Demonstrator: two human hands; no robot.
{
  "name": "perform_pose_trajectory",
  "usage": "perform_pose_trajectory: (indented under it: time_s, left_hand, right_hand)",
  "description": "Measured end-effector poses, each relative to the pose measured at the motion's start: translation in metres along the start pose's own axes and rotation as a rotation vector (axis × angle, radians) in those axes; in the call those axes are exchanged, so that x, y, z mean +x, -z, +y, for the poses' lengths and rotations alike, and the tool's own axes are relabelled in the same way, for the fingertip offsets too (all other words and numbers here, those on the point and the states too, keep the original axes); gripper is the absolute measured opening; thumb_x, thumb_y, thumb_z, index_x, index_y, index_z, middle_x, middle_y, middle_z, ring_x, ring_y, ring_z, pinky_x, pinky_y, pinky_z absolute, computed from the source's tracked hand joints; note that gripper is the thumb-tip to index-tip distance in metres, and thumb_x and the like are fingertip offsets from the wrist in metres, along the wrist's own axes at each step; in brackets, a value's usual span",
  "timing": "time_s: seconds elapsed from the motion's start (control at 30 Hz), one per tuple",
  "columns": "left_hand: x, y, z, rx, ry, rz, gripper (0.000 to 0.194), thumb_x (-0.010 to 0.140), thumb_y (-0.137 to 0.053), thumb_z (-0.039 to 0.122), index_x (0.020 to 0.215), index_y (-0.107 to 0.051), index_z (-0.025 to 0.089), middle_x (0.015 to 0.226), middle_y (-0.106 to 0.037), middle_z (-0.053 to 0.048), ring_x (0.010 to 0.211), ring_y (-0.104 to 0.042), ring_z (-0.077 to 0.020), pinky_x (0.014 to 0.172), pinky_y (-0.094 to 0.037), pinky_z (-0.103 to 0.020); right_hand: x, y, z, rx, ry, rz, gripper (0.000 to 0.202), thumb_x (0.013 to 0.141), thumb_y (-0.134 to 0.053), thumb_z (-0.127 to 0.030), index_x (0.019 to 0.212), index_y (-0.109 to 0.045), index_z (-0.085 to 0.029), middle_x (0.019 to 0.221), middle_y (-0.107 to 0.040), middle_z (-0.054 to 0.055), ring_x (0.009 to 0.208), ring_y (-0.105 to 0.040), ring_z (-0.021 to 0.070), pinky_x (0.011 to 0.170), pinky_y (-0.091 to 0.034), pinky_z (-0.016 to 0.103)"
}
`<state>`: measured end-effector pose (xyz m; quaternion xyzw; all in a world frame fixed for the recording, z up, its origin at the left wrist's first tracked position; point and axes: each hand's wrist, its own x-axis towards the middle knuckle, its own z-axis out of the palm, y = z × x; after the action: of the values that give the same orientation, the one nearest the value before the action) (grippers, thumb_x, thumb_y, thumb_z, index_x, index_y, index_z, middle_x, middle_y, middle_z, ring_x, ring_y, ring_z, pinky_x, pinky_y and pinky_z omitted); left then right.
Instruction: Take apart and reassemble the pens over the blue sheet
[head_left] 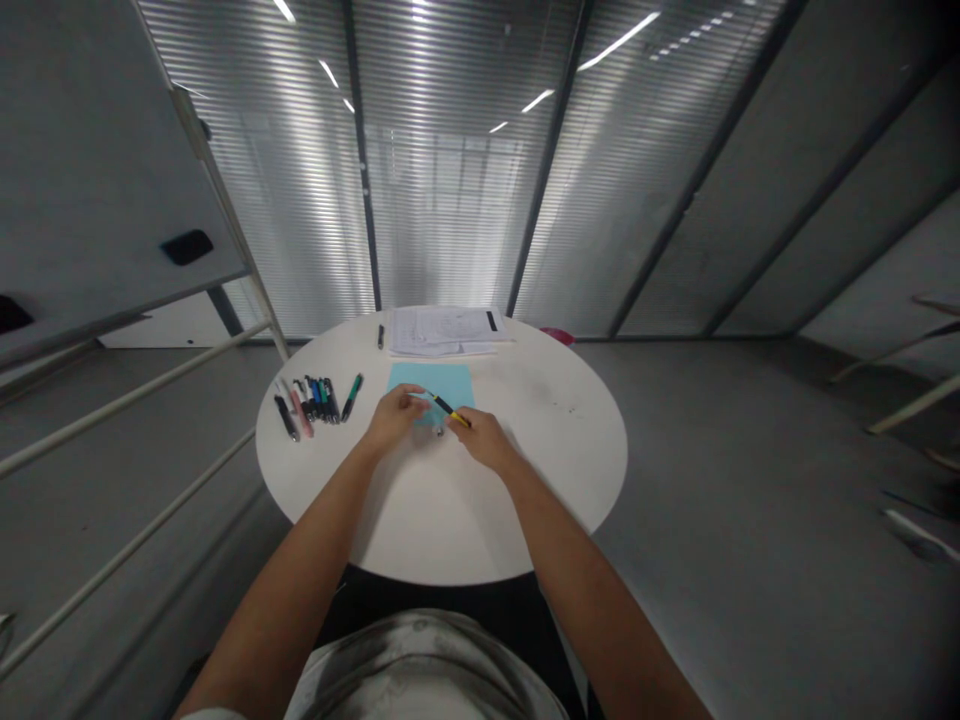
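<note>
We are holding a slim black-and-yellow tool [451,410] over the blue sheet [430,376], near the sheet's right-hand near corner. Its long axis is running slantwise, from the right hand [484,437] up and away to the left, and its thin far end is pointing towards the left hand [395,415]. The yellow is showing at both ends of the barrel, with black lying between.

Our right fingers are closing round the tool's near end, thumb and fingers pinching it. Our left fingers are curving loosely, the index finger reaching out beside the thin end; whether they are touching it or gripping anything small, we cannot tell. A small shiny piece [439,431] is lying between the hands, by the sheet's near edge, too small for us to name.

We are sitting at a round white table [577,450]. On its left side a row of pens [319,398] is lying close together, with a green-and-black pen [351,398] slanting just to the right of them. Beyond the blue sheet, white papers [442,332] are resting near the far edge, and a dark pen [380,337] is lying just left of them.

Around us, slatted blinds [442,200] are covering the far wall, a large board [90,120] on a pale frame is standing at the left, and grey floor [735,480] is stretching away on the right.
</note>
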<state>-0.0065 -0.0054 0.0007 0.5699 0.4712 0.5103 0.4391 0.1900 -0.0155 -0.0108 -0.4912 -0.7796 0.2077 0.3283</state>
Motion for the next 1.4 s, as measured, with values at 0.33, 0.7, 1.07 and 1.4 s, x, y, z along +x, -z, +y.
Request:
perform_pose_trajectory:
  time_s: [0.33,0.7,1.07,1.4]
  left_hand:
    - [-0.012,-0.013,-0.002,1.124,-0.227,-0.218,0.028,0.084,-0.051,0.036,0.107,-0.062,0.024,0.079,-0.069,-0.005,0.088,-0.062,-0.0236,0.083,-0.037,-0.037]
    - [-0.026,-0.036,0.005,1.261,-0.374,-0.288,0.030,0.091,-0.040,0.037,0.099,-0.062,0.019,0.097,-0.068,-0.010,0.093,-0.059,-0.0243,0.082,-0.035,-0.038]
    - [-0.023,-0.035,-0.002,1.093,-0.284,-0.245,0.021,0.086,-0.046,0.030,0.097,-0.061,0.021,0.089,-0.068,-0.007,0.087,-0.060,-0.0230,0.080,-0.037,-0.035]
    - [-0.024,-0.034,0.001,1.039,-0.280,-0.229,0.025,0.085,-0.049,0.037,0.100,-0.062,0.022,0.090,-0.067,-0.008,0.089,-0.059,-0.0240,0.082,-0.036,-0.036]
  right_hand:
    - [0.002,0.000,0.004,-0.191,-0.044,0.055,0.030,0.089,-0.046,-0.043,0.073,-0.059,-0.021,0.064,-0.056,-0.002,0.058,-0.044,0.0107,0.054,-0.024,0.022]
    - [0.001,0.002,0.001,-0.223,-0.079,0.021,0.027,0.089,-0.045,-0.038,0.076,-0.060,-0.021,0.071,-0.062,0.000,0.065,-0.050,0.0122,0.059,-0.028,0.022]
    - [0.010,0.006,0.014,-0.015,-0.299,0.331,0.034,0.089,-0.040,-0.044,0.072,-0.057,-0.021,0.064,-0.059,0.000,0.061,-0.050,0.0140,0.057,-0.031,0.023]
    - [0.009,0.002,0.021,-0.313,-0.225,0.154,0.017,0.089,-0.047,-0.026,0.087,-0.062,-0.019,0.090,-0.062,0.009,0.081,-0.055,0.0182,0.070,-0.035,0.027]
